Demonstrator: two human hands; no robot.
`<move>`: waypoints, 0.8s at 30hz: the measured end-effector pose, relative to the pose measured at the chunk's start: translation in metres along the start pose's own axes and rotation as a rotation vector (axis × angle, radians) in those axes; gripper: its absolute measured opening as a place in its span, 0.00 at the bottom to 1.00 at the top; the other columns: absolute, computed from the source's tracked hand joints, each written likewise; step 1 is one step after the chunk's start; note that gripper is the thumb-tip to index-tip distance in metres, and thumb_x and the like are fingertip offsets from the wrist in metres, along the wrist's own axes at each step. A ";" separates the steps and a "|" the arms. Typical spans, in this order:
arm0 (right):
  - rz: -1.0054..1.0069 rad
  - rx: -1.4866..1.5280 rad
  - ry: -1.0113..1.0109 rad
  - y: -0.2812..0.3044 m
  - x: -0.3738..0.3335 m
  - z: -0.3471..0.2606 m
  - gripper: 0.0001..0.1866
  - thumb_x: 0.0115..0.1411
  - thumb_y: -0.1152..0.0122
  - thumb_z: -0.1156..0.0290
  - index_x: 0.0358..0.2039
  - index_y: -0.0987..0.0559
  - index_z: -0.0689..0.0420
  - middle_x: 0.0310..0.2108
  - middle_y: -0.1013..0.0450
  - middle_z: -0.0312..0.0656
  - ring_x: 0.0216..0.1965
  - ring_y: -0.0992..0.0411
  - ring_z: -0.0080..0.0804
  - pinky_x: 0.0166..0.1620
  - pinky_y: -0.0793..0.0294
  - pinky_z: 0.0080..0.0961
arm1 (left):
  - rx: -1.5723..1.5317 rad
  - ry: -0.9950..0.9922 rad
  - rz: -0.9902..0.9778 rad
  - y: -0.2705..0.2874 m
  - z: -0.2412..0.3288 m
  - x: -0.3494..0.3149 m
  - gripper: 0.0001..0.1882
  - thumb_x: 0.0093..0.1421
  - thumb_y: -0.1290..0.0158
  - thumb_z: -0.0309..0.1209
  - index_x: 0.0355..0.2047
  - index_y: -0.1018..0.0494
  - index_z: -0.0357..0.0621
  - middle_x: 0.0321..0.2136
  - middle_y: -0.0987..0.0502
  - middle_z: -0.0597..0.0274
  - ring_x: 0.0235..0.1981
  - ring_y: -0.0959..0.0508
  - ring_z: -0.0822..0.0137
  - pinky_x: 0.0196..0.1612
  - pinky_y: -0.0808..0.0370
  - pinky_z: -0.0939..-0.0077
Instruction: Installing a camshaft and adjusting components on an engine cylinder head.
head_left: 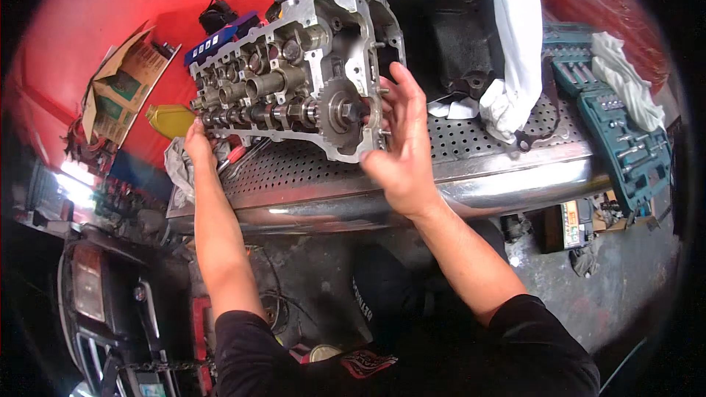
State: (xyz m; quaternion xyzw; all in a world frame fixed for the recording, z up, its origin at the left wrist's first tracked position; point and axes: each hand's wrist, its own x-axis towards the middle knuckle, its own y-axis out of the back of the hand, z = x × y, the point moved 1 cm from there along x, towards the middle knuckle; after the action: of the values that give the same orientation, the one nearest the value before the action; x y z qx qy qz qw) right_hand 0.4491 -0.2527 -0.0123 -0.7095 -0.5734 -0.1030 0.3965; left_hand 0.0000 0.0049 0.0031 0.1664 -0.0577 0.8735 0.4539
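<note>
Between my two hands an aluminium cylinder head (283,51) is tilted on its side above the perforated metal bench (301,176). Its camshaft (257,115) and a toothed cam sprocket (340,112) face me. My left hand (198,143) grips the far left end; most of those fingers are hidden behind the casting. At the right end my right hand (404,151) wraps the edge beside the sprocket, thumb at the lower corner and fingers behind the studs. Whether the bench bears part of the weight, I cannot tell.
A dark engine block (456,37) stands behind, with a white cloth (517,44) hanging beside it. To the right lies an open teal socket case (625,140) with a rag (625,77). A cardboard box (125,88) and a yellow container (170,121) are left. A car (110,287) stands lower left.
</note>
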 end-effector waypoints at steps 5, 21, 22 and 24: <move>0.210 0.443 -0.242 0.007 0.002 0.006 0.39 0.53 0.47 0.79 0.68 0.40 0.63 0.61 0.35 0.50 0.59 0.34 0.37 0.61 0.33 0.34 | 0.011 0.028 -0.026 0.001 0.004 -0.003 0.13 0.71 0.44 0.45 0.40 0.20 0.51 0.24 0.28 0.74 0.25 0.29 0.76 0.24 0.30 0.78; 0.241 0.482 -0.223 0.004 -0.001 0.001 0.26 0.60 0.50 0.78 0.61 0.32 0.66 0.57 0.29 0.49 0.55 0.30 0.32 0.59 0.32 0.29 | -0.021 0.065 0.083 -0.007 0.011 -0.017 0.12 0.70 0.44 0.47 0.38 0.22 0.55 0.24 0.31 0.75 0.26 0.31 0.75 0.28 0.32 0.73; 0.226 0.487 -0.213 0.004 -0.001 0.001 0.26 0.60 0.50 0.78 0.61 0.32 0.66 0.57 0.28 0.49 0.54 0.30 0.32 0.59 0.31 0.29 | -0.029 0.051 0.066 -0.007 0.011 -0.017 0.12 0.70 0.43 0.47 0.38 0.22 0.55 0.24 0.31 0.75 0.26 0.31 0.75 0.28 0.32 0.73; 0.238 0.486 -0.224 0.004 -0.001 0.001 0.25 0.60 0.50 0.78 0.60 0.31 0.66 0.56 0.28 0.49 0.54 0.29 0.32 0.59 0.31 0.29 | -0.036 0.035 0.051 -0.006 0.010 -0.016 0.12 0.70 0.43 0.47 0.38 0.22 0.55 0.25 0.31 0.75 0.26 0.30 0.74 0.28 0.31 0.73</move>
State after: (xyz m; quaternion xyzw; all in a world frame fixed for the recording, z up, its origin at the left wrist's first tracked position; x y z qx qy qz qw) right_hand 0.4517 -0.2529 -0.0153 -0.6630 -0.5341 0.1635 0.4984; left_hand 0.0158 -0.0066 0.0062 0.1415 -0.0697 0.8864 0.4352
